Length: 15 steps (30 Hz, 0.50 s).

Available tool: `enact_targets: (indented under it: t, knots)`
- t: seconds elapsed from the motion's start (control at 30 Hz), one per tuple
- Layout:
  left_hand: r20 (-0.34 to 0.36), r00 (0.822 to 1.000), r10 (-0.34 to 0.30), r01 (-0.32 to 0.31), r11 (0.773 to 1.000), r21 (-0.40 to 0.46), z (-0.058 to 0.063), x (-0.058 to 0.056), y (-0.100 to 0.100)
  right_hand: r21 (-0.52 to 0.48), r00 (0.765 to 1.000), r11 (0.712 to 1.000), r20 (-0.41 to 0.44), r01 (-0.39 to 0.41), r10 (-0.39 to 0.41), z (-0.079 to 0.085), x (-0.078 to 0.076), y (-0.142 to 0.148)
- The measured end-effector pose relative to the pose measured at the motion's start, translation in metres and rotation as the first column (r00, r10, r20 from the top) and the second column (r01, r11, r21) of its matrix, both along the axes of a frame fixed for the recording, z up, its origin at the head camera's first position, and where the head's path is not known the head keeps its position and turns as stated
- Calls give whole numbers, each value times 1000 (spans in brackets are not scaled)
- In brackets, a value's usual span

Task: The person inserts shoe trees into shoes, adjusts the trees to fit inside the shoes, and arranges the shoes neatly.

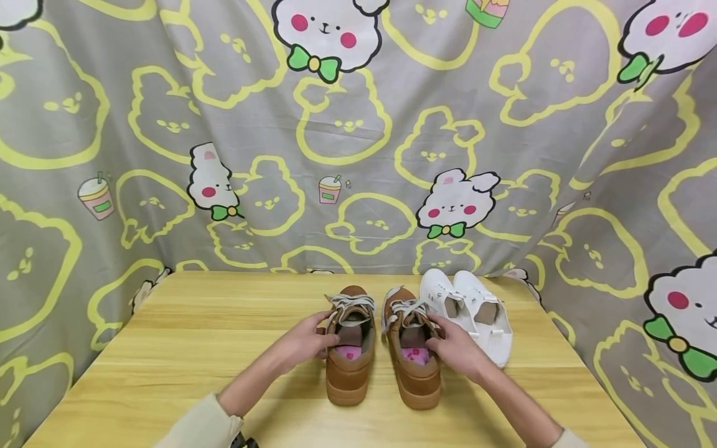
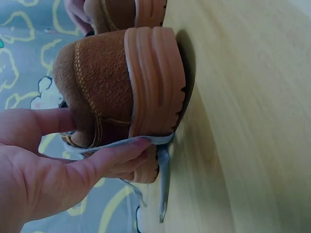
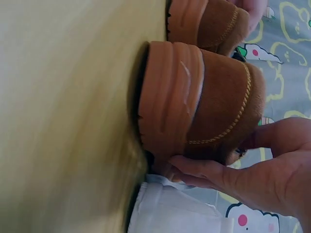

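Two brown suede shoes with pale laces and pink insoles stand side by side on the wooden table, heels toward me. My left hand [image 1: 305, 340] grips the left brown shoe [image 1: 348, 376] by its outer side, thumb inside the opening and fingers along the outside. In the left wrist view a grey lace [image 2: 164, 184] hangs by the fingers. The right brown shoe [image 1: 419, 381] is held the same way by my right hand [image 1: 456, 347], thumb over the collar. In the right wrist view its rubber sole [image 3: 167, 92] faces the tabletop.
A pair of white shoes [image 1: 500, 342] stands just right of the right brown shoe, close to my right hand. The wooden table [image 1: 224, 317] ends at a grey curtain [image 1: 358, 174] with cartoon prints, which hangs behind it and along both sides.
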<state>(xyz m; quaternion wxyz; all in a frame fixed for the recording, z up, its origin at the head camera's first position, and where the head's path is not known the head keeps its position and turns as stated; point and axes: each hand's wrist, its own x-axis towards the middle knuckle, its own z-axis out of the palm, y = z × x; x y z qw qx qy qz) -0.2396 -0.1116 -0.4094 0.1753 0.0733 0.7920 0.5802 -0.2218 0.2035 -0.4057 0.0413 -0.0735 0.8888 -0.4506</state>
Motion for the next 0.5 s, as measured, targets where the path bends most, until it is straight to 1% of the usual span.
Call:
enact_targets:
  t: [0.07,0.23,0.4,0.5]
  knots:
    - [-16,1000,18,-17,1000,10,-1,0,1,-21,1000,1000,-14,23,-23,-2,0,-2]
    - [-33,999,38,-37,999,31,-1,2,3,-89,998,994,6,69,-68,-4,1,-9]
    - [-31,998,52,-51,998,39,-2,4,7,-170,998,983,29,62,-58,-5,2,-21]
    - [-21,998,59,-58,997,54,-4,4,11,-209,997,975,42,78,-71,-6,1,-27]
